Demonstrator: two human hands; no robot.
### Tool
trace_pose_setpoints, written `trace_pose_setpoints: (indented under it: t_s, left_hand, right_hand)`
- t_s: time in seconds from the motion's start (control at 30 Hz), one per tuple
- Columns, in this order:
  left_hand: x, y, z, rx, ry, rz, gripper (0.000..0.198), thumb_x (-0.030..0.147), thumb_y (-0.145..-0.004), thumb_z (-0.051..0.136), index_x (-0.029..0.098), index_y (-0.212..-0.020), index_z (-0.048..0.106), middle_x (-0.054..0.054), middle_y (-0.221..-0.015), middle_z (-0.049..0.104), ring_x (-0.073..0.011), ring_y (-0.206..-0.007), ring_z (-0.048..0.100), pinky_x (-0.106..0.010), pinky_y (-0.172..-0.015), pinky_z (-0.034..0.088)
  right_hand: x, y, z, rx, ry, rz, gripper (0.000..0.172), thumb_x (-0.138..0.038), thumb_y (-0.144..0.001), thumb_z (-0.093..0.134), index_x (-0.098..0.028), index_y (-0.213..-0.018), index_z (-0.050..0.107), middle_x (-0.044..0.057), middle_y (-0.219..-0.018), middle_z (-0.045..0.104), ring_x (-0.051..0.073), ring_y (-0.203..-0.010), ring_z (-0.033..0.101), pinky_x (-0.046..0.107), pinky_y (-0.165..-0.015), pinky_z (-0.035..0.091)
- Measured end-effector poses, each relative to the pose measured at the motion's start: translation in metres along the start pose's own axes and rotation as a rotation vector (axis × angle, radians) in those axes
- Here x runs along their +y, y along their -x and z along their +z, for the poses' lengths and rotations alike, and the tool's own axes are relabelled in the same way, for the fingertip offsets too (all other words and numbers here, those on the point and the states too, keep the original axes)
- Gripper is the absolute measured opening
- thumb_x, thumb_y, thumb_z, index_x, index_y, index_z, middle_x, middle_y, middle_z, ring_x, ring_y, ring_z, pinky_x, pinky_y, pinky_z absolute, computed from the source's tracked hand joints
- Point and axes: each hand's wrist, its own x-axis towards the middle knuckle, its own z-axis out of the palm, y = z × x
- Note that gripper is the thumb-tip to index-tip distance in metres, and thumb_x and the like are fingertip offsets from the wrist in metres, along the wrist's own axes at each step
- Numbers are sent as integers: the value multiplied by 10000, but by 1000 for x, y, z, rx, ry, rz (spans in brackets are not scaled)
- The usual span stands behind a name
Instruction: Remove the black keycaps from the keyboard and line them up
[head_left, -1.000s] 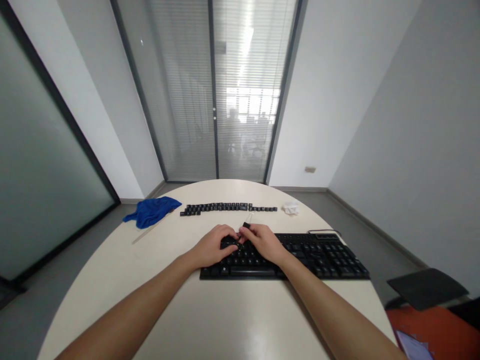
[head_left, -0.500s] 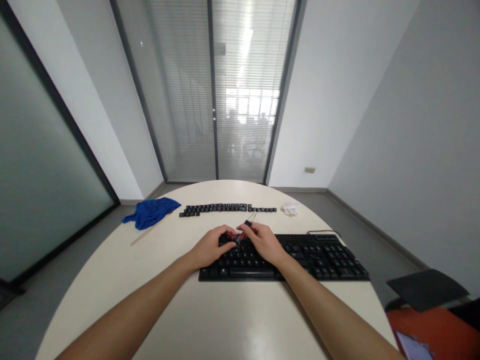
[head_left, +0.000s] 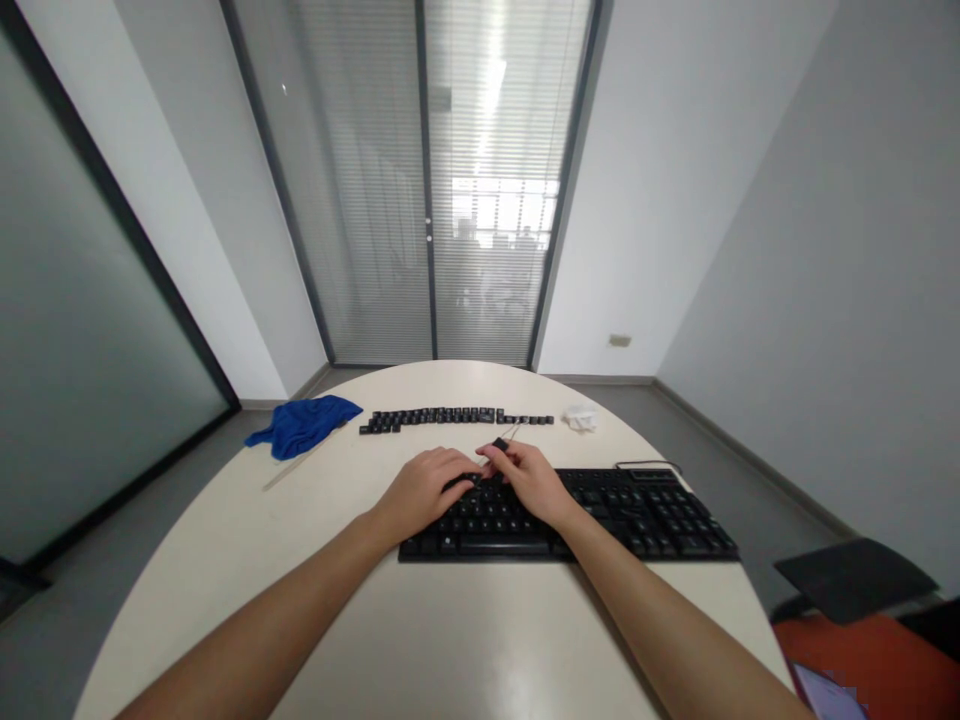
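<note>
A black keyboard [head_left: 487, 545] lies before me, its upper left part under my hands. My right hand [head_left: 531, 480] pinches a keycap puller with a black handle [head_left: 500, 444] and thin wire loops; one end sticks up and away from me, the other points down toward my left fingertips. My left hand [head_left: 427, 487] rests over the keyboard's upper left corner, thumb and forefinger closed about a small dark keycap [head_left: 474, 479], partly hidden by the fingers. Beyond the hands, loose black keycaps [head_left: 439, 415] stand in rows on the table.
A blue cloth [head_left: 307, 425] lies at the table's far left, with a thin pale stick [head_left: 292, 468] beside it. Crumpled white tissue [head_left: 580, 418] sits at the far right. A chair with an orange seat [head_left: 862, 650] stands right of the round white table [head_left: 225, 570].
My left hand has lowered its fingers nearer the keys, and the keycap between them shows less. My right hand has shifted slightly right with the puller.
</note>
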Motion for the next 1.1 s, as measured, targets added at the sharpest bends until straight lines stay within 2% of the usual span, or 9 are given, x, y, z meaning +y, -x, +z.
trace_pose_setpoints:
  t_s: [0.23,0.4,0.5,0.63,0.77,0.83,0.9,1.0,1.1]
  left_hand:
    - [3,-1,0,17,-175,71,216,250,-950,494,253,-1125,620,-52,-1110,634,-193,-983,591,-350,-851,498]
    - [5,-1,-2,20,-197,120,210,255,-961,470,224,-1100,624,-59,-1062,651,-193,-935,596,-341,-820,496]
    - [9,-5,-8,34,-165,97,217,260,-968,450,221,-1088,626,-57,-1055,655,-193,-934,598,-339,-836,487]
    - [19,-22,-31,160,-86,28,211,278,-965,460,220,-1076,629,-66,-1068,642,-201,-995,588,-355,-907,468]
    - [23,-47,-62,381,-17,-88,177,287,-935,527,203,-1059,620,-60,-1067,638,-192,-978,585,-348,-915,467]
    - [17,-53,-72,428,-48,-123,170,278,-930,535,195,-1055,616,-46,-1059,639,-176,-926,585,-335,-890,469]
    - [4,-53,-74,439,-122,-161,173,275,-929,534,195,-1059,615,-43,-1051,643,-183,-935,578,-340,-901,455]
    - [-28,-42,-60,394,-264,-221,192,279,-938,515,204,-1079,620,-55,-1096,645,-225,-1048,541,-374,-961,412]
    - [-63,-25,-37,297,-347,-290,203,278,-929,518,206,-1072,641,-71,-1087,656,-252,-1039,532,-397,-942,414]
  right_hand:
    - [1,1,2,8,-8,-5,372,-490,-892,544,-148,-875,690,38,-753,715,171,-724,660,258,-677,483]
    - [2,1,2,35,-7,20,389,-504,-894,529,-144,-894,676,49,-744,728,181,-709,676,267,-672,490]
    - [3,0,2,51,15,20,401,-519,-893,524,-147,-870,672,57,-741,734,191,-709,686,278,-697,496]
    - [7,0,3,38,27,21,412,-531,-894,520,-152,-833,668,71,-756,746,203,-721,698,290,-720,505]
    - [9,0,4,31,20,33,401,-518,-897,528,-145,-882,675,77,-769,753,208,-744,709,298,-748,509]
    - [9,0,3,28,43,26,399,-512,-902,522,-147,-872,681,76,-770,755,209,-750,710,304,-762,506]
    - [9,0,3,25,71,16,400,-512,-903,522,-151,-850,685,75,-769,756,212,-749,710,310,-772,503]
    - [7,0,3,20,94,9,405,-515,-903,520,-152,-829,685,75,-768,757,215,-746,710,316,-780,501]
    - [6,1,3,18,86,16,403,-508,-908,515,-149,-845,687,78,-773,758,216,-760,712,315,-789,503]
